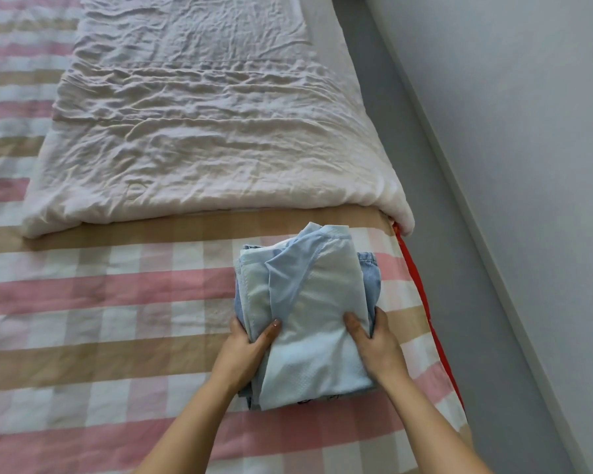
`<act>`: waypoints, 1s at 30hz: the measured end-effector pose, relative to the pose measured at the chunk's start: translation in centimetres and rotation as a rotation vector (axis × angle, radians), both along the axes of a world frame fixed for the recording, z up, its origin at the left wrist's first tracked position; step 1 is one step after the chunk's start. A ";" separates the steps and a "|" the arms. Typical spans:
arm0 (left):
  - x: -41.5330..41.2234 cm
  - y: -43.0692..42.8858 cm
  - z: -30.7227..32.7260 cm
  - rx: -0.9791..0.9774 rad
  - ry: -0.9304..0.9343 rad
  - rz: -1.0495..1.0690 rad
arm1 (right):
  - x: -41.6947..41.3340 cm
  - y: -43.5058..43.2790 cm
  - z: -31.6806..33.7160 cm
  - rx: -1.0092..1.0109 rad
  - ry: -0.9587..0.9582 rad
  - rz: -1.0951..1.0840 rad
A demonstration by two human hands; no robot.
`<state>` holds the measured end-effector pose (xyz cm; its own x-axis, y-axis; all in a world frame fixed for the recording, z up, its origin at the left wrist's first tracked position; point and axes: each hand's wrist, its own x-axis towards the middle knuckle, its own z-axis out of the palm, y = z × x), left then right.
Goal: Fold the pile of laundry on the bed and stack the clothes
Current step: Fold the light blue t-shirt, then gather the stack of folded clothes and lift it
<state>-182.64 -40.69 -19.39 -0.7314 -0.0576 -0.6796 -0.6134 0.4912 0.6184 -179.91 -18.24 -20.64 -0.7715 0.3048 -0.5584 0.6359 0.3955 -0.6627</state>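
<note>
The bed (83, 302) has a sheet with pink, tan and white squares. A big white blanket (202, 131) lies folded at 12 o'clock from the clothes. The left hand (247, 347) grips the pile of clothes (308, 319) at its 8 o'clock side, thumb on top. The pile is light blue, folded, and sits on the sheet near the bed's right edge. The right hand (374, 343) grips it at the 4 o'clock side, thumb on top too. The hands are apart, with the pile between them. A red strip (421, 295) runs along the bed's edge at 3 o'clock. Past it is the grey floor (442, 165).
</note>
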 end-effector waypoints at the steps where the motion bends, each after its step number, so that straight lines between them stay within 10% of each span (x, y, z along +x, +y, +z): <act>1: 0.1 0.1 0.3 -0.053 0.056 0.003 | 0.0 0.0 0.1 -0.006 -0.008 -0.011; 7: -1.0 4.2 3.4 -0.406 0.913 -0.213 | -2.5 -2.0 2.7 0.581 0.706 0.226; 12: -3.5 6.4 1.3 -0.573 0.699 -0.562 | -5.9 -3.7 1.7 0.665 0.561 0.555; 30: -2.2 3.5 3.6 -0.551 0.432 -0.662 | -5.9 -3.7 3.9 0.772 0.096 0.836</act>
